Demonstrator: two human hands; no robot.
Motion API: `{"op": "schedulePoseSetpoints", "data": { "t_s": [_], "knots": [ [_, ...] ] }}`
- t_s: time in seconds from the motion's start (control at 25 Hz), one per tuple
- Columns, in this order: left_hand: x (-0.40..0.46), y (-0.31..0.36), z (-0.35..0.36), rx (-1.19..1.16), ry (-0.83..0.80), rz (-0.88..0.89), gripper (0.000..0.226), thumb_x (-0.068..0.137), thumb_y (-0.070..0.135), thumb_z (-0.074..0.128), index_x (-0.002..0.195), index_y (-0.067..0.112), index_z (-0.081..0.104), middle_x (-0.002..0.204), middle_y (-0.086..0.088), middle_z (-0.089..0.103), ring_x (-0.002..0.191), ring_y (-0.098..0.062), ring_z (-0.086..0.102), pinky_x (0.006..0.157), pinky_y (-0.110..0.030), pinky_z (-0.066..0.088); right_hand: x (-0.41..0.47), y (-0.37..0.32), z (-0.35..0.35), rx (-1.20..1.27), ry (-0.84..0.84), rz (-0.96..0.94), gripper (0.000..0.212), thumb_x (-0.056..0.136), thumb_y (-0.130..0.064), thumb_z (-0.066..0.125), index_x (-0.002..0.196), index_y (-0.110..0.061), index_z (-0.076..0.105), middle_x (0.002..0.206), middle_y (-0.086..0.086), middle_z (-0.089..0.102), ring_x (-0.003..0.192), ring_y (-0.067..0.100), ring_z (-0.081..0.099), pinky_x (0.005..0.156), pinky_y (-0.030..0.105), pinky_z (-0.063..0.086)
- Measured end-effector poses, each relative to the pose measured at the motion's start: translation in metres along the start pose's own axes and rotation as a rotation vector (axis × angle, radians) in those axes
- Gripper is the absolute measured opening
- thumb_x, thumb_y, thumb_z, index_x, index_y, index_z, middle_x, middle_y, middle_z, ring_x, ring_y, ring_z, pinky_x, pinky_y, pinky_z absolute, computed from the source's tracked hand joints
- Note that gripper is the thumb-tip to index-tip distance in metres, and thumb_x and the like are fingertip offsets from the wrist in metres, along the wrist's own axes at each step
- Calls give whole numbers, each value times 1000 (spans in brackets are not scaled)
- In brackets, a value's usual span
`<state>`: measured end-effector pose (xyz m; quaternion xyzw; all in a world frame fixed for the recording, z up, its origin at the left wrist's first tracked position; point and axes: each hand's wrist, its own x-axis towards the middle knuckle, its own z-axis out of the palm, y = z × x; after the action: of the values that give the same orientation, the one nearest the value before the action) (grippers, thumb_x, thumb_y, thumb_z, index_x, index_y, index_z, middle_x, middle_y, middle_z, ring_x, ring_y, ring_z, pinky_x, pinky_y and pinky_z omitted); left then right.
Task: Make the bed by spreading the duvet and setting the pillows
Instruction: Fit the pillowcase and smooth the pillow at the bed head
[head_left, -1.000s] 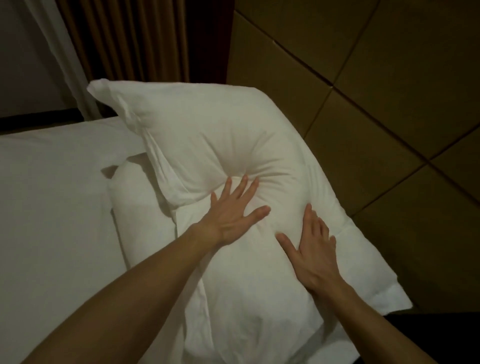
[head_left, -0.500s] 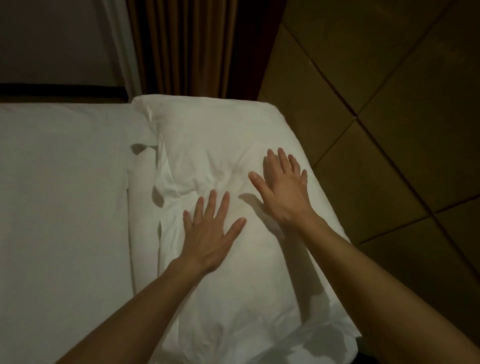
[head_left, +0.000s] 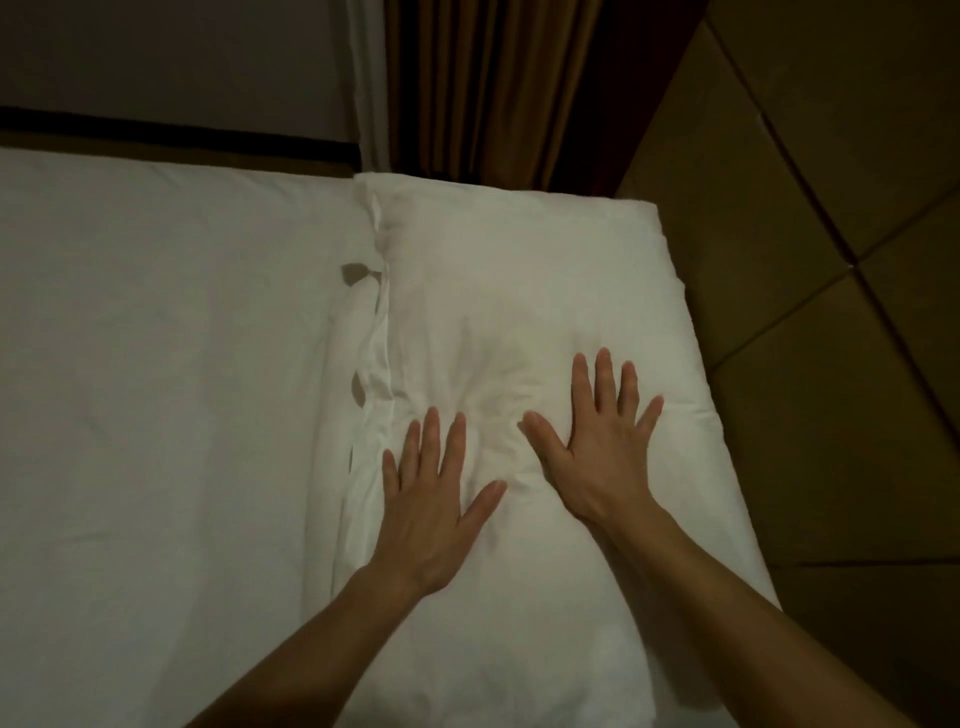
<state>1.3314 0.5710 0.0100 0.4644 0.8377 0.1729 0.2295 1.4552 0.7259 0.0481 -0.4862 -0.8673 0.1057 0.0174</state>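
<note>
Item 1: plump white fabric pillow (head_left: 519, 291), lying flat at the right edge of the bed, long axis running near to far, its far end reaching the curtain. Surface is creasing and dimpling around the mid area, betw. the two hands. Seam/flap of the case is running along its left side.

Item 2: second white pillow (head_left: 347, 374), only a narrow strip showing, lying under and to the left of item 1, touching it.

Item 3: flat white duvet (head_left: 156, 389), covering the bed to the left of both pillows, smooth w/ faint wrinkles, extending out of view at left and near edges.

Item 4: left hand (head_left: 428, 512), palm down, fingers straight and spread wide, pressing on the near-left part of item 1, close to the seam. Holding nothing.

Item 5: right hand (head_left: 602, 452), palm down, fingers straight and spread wide, pressing on item 1 slightly farther and to the right of the left hand. Holding nothing. Thumbs of both hands are pointing toward each other, apart, wrinkled fabric betw. them.

Surroundings: brown pleated curtain (head_left: 488, 88) hanging beyond the far end of item 1; padded brown panelled headboard wall (head_left: 831, 234) standing along the right, just beside the pillow.
</note>
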Motion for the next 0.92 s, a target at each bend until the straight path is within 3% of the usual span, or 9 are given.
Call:
{"op": "schedulePoseSetpoints", "data": {
  "t_s": [0.12, 0.24, 0.36, 0.48, 0.56, 0.68, 0.84, 0.92],
  "knots": [
    [-6, 9, -1, -22, 33, -103, 88, 66, 88, -22, 139, 40, -39, 155, 5, -37, 144, -18, -31, 118, -47, -16, 22, -15, -23, -43, -1, -192, 92, 87, -84, 5, 160, -26, 3, 167, 1, -9, 152, 24, -16, 119, 61, -7],
    [-7, 8, 0, -131, 107, -164, 93, 70, 87, -17, 148, 37, -25, 160, 5, -27, 147, -16, -23, 120, -44, -11, 61, -52, -28, -222, -70, -480, 90, 89, -83, 8, 159, -26, 8, 167, 1, -5, 153, 24, -13, 119, 61, -9],
    [-10, -32, -7, -397, 290, -380, 94, 78, 86, 0, 154, 33, -7, 164, 4, -5, 151, -18, -4, 122, -43, 1, 101, -99, -17, -364, -168, -716, 94, 88, -83, 10, 159, -22, 12, 167, 4, 3, 154, 26, -5, 118, 64, -8],
    [-19, -89, 7, -713, 394, -666, 91, 85, 78, 30, 156, 27, 6, 163, -3, 12, 149, -23, 12, 121, -43, 13, 137, -154, 23, -540, -253, -923, 100, 84, -86, 9, 159, -20, 15, 166, 6, 12, 154, 27, 2, 116, 65, -6],
    [-22, -117, 27, -865, 332, -741, 97, 81, 79, 43, 156, 29, 7, 163, 0, 12, 148, -21, 15, 117, -38, 17, 151, -190, 66, -616, -324, -998, 105, 79, -90, 12, 157, -20, 20, 164, 7, 21, 152, 28, 10, 116, 66, -6],
    [-27, -155, 58, -996, 182, -760, 116, 62, 88, 46, 156, 31, 7, 162, 8, 10, 145, -15, 22, 112, -28, 22, 164, -233, 136, -734, -476, -1060, 111, 74, -96, 19, 154, -19, 27, 161, 7, 27, 150, 30, 15, 115, 68, -5],
    [-42, -184, 81, -958, 32, -719, 118, 70, 70, 69, 155, 30, -2, 162, 10, 8, 144, -12, 21, 105, -18, 20, 169, -281, 202, -949, -693, -1124, 114, 68, -99, 21, 153, -24, 34, 158, 3, 36, 148, 30, 25, 113, 71, -5],
    [-38, -181, 87, -934, -11, -714, 143, 46, 92, 57, 154, 30, -12, 161, 14, -3, 146, -8, 11, 110, -18, 13, 159, -292, 229, -976, -849, -1135, 113, 67, -100, 26, 155, -29, 26, 159, 1, 33, 145, 30, 29, 116, 63, 6]
  ]
}}
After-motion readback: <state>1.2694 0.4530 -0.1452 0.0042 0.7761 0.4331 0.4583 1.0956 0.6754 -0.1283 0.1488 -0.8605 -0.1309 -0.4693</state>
